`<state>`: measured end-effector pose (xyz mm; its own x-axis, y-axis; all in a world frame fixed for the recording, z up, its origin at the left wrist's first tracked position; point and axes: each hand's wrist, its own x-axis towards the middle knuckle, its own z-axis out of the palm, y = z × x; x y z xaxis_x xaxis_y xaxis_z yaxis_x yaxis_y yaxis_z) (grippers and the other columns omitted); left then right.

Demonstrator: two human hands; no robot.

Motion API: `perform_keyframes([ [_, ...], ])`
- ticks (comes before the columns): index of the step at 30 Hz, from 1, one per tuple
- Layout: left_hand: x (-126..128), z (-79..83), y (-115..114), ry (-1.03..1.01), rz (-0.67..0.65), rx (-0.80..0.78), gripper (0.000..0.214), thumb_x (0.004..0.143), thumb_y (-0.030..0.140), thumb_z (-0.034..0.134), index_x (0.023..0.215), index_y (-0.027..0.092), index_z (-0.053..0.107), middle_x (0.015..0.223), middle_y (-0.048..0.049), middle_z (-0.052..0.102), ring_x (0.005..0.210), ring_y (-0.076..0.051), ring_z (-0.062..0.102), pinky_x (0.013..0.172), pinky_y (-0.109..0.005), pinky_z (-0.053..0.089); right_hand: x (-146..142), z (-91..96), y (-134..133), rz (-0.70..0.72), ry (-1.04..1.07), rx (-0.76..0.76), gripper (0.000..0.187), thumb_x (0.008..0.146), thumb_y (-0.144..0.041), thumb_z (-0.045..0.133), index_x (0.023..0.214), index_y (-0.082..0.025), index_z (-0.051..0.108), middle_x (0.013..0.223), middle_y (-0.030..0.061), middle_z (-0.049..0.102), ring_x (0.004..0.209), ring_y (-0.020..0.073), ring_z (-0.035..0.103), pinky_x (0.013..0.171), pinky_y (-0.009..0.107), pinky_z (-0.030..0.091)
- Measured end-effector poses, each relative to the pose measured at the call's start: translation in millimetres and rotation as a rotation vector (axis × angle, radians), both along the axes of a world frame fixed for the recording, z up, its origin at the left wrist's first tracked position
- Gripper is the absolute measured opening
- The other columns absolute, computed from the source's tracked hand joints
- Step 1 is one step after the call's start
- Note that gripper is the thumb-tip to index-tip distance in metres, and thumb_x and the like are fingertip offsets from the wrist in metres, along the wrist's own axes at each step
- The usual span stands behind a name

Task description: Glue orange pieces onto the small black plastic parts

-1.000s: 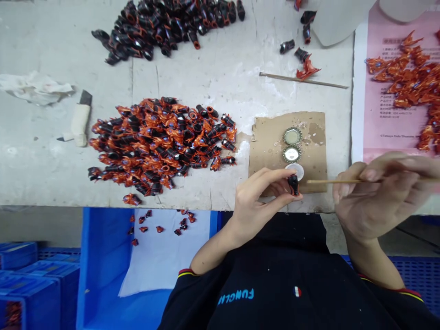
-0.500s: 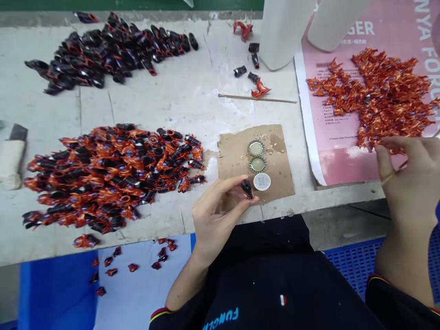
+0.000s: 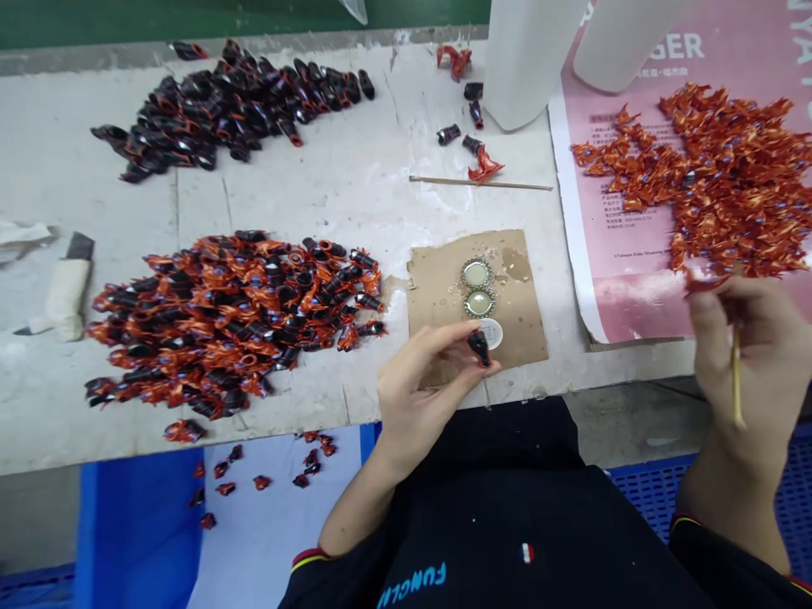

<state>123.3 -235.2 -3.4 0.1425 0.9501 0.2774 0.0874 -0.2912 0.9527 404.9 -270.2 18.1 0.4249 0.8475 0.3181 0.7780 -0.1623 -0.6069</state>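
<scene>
My left hand (image 3: 422,389) pinches a small glossy black piece (image 3: 480,347) between thumb and fingertips, above the front edge of a brown cardboard sheet (image 3: 435,296). Two bottle caps (image 3: 477,273) with pale contents lie on that cardboard, and a round white disc (image 3: 491,333) shows partly behind the held piece. At the lower edge of the pink printed sheet, my right hand (image 3: 748,347) is closed on a small orange piece (image 3: 705,282). A thin wooden stick (image 3: 737,376) is also in this hand, its end pointing down. The heap of orange pieces (image 3: 729,178) lies just beyond the fingers.
Black pieces (image 3: 228,106) are heaped at the back left of the table, with joined orange-and-black pieces (image 3: 234,321) heaped nearer. Another stick (image 3: 480,183) lies behind the cardboard. White containers (image 3: 529,63) stand at the back. Below the table edge is a blue bin (image 3: 136,533).
My right hand has drawn back slightly from the orange heap with an orange piece, and the stick now points downward. My left hand still holds the black piece. The view has shifted slightly.
</scene>
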Motion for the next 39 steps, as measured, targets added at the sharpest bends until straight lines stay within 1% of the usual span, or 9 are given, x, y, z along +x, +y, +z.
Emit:
perform_keyframes([
  [4, 8, 3.9, 4, -0.019, -0.036, 0.21, 0.045, 0.079, 0.005, 0.081, 0.12, 0.02, 0.07, 0.088, -0.0003, 0.076, 0.071, -0.008, 0.072, 0.069, -0.015, 0.062, -69, 14.0, -11, 0.398, 0.38, -0.038, 0.009, 0.095, -0.024, 0.062, 0.086, -0.024, 0.062, 0.079, -0.0007, 0.063, 0.069, 0.0125, 0.057, 0.061, 0.027, 0.043],
  [6, 10, 5.4, 6, 0.007, -0.03, 0.257, 0.041, 0.082, 0.007, 0.078, 0.12, 0.019, 0.07, 0.089, -0.0006, 0.076, 0.07, -0.008, 0.072, 0.066, -0.015, 0.062, -87, 17.0, -11, 0.511, 0.479, -0.061, 0.011, 0.095, -0.022, 0.062, 0.084, -0.024, 0.061, 0.077, -0.0011, 0.062, 0.068, 0.012, 0.057, 0.057, 0.025, 0.042],
  [9, 10, 5.7, 6, 0.071, -0.02, 0.312, 0.036, 0.086, 0.008, 0.075, 0.119, 0.019, 0.068, 0.094, -0.0011, 0.075, 0.073, -0.008, 0.074, 0.068, -0.014, 0.062, -99, 17.6, -6, 0.617, 0.545, -0.093, 0.013, 0.093, -0.022, 0.065, 0.08, -0.023, 0.061, 0.072, -0.0016, 0.062, 0.064, 0.012, 0.057, 0.055, 0.025, 0.044],
  [11, 11, 4.6, 6, 0.122, -0.015, 0.377, 0.034, 0.087, 0.007, 0.074, 0.119, 0.018, 0.068, 0.096, -0.0017, 0.075, 0.078, -0.009, 0.075, 0.072, -0.014, 0.063, -102, 15.2, -3, 0.624, 0.569, -0.089, 0.015, 0.092, -0.022, 0.065, 0.078, -0.023, 0.061, 0.07, -0.002, 0.062, 0.062, 0.0119, 0.056, 0.055, 0.025, 0.044],
  [16, 11, 2.4, 7, 0.162, -0.011, 0.519, 0.036, 0.088, 0.007, 0.072, 0.122, 0.018, 0.066, 0.1, -0.0022, 0.075, 0.085, -0.009, 0.075, 0.077, -0.014, 0.064, -111, 5.1, 2, 0.515, 0.589, -0.033, 0.016, 0.091, -0.024, 0.066, 0.075, -0.023, 0.062, 0.067, -0.0025, 0.061, 0.057, 0.0114, 0.053, 0.05, 0.025, 0.041],
  [22, 5, 5.5, 5, 0.195, -0.164, 0.436, 0.034, 0.092, 0.014, 0.069, 0.125, 0.014, 0.062, 0.11, -0.0082, 0.075, 0.102, -0.014, 0.075, 0.089, -0.021, 0.064, -112, -3.2, 1, 0.482, 0.563, 0.022, 0.014, 0.089, -0.02, 0.069, 0.077, -0.023, 0.063, 0.069, -0.003, 0.061, 0.06, 0.0107, 0.052, 0.051, 0.024, 0.04],
  [29, 14, 3.5, 7, 0.003, -0.071, 0.387, 0.023, 0.084, 0.017, 0.079, 0.103, 0.015, 0.066, 0.095, -0.0033, 0.073, 0.087, -0.01, 0.074, 0.08, -0.016, 0.063, -110, -8.2, -2, 0.565, 0.47, 0.039, 0.009, 0.091, -0.016, 0.067, 0.087, -0.024, 0.065, 0.076, -0.0017, 0.065, 0.068, 0.0123, 0.056, 0.057, 0.027, 0.04],
  [34, 15, 4.2, 7, -0.017, -0.083, 0.342, 0.032, 0.082, 0.018, 0.081, 0.109, 0.014, 0.065, 0.094, -0.0031, 0.074, 0.086, -0.01, 0.072, 0.08, -0.016, 0.062, -108, -6.6, -1, 0.602, 0.374, 0.078, 0.011, 0.088, -0.013, 0.069, 0.091, -0.023, 0.064, 0.078, -0.0016, 0.066, 0.07, 0.0128, 0.057, 0.059, 0.028, 0.043],
  [39, 13, 8.0, 7, 0.056, -0.09, 0.331, 0.025, 0.083, 0.022, 0.08, 0.103, 0.011, 0.069, 0.091, -0.003, 0.072, 0.082, -0.007, 0.071, 0.078, -0.012, 0.06, -109, -2.9, 1, 0.599, 0.274, 0.105, 0.011, 0.089, -0.012, 0.067, 0.088, -0.022, 0.061, 0.073, -0.0026, 0.064, 0.067, 0.0118, 0.056, 0.057, 0.026, 0.043],
])
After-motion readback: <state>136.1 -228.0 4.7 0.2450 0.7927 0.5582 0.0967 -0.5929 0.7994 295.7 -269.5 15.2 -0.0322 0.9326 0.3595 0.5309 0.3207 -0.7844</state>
